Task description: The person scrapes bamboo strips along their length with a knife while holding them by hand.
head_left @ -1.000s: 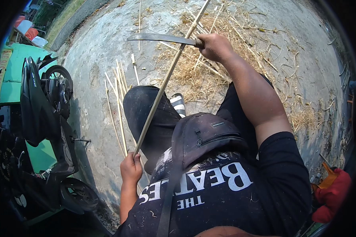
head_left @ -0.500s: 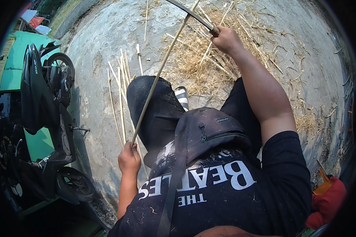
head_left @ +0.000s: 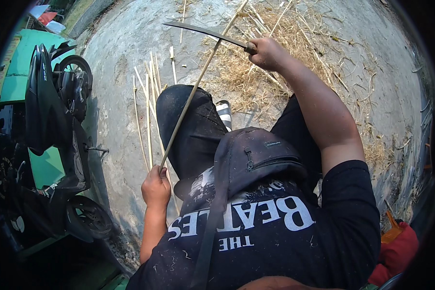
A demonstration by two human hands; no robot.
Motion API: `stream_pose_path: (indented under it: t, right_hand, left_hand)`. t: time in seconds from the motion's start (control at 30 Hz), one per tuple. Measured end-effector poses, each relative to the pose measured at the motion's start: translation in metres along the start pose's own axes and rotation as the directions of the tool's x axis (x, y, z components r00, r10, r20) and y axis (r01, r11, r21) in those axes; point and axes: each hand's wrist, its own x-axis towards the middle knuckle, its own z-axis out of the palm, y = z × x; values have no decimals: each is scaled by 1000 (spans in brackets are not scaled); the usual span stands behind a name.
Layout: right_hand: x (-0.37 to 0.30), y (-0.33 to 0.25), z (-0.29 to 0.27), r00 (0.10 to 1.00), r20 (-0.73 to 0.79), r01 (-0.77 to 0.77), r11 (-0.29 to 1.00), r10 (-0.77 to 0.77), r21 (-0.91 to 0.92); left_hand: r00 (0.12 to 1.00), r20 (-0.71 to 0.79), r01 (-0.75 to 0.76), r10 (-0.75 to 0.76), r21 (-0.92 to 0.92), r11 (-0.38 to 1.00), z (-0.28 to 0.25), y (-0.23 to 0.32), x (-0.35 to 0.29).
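My left hand (head_left: 156,187) is closed around the near end of a long, thin bamboo stick (head_left: 191,96). The stick slants up and to the right, past my left knee, and its far end runs out at the top of the view. In my right hand (head_left: 270,54) is the short handle of a curved, dark-bladed sickle (head_left: 193,29). Its blade lies across the upper part of the stick, seemingly touching it, with the tip pointing left.
Pale shavings (head_left: 246,79) lie heaped beyond my feet. Several stripped sticks (head_left: 149,116) rest on the concrete (head_left: 116,96) beside my left leg. A black motorbike (head_left: 58,125) stands at the left, and red cloth (head_left: 396,251) lies at the lower right.
The sickle blade has swung to lie more level, its tip coming down into view. My right hand has shifted slightly left and nearer. My left hand keeps its hold on the stick.
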Motion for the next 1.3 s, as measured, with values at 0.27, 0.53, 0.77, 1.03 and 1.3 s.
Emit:
stream_pose_path:
  t: [0.27, 0.53, 0.77, 1.03, 1.3]
  right_hand:
    - [-6, -14, 8, 1000, -26, -4, 991, 1, -131]
    - [-29, -58, 17, 981, 167, 151, 933, -100, -326]
    - [-25, -43, 23, 991, 9, 136, 972, -137, -194]
    - [-8, -17, 19, 999, -26, 18, 989, -22, -147]
    - [-26, -38, 30, 976, -16, 207, 948, -217, -241]
  left_hand:
    - [998, -44, -48, 49, 24, 999, 10, -1, -4]
    - [997, -59, -39, 44, 94, 995, 2, -8, -6]
    - [999, 34, -19, 17, 41, 999, 1, -2, 9]
    - [999, -10, -39, 38, -20, 999, 10, -2, 12]
    - [999, 24, -38, 39, -44, 998, 14, -13, 5]
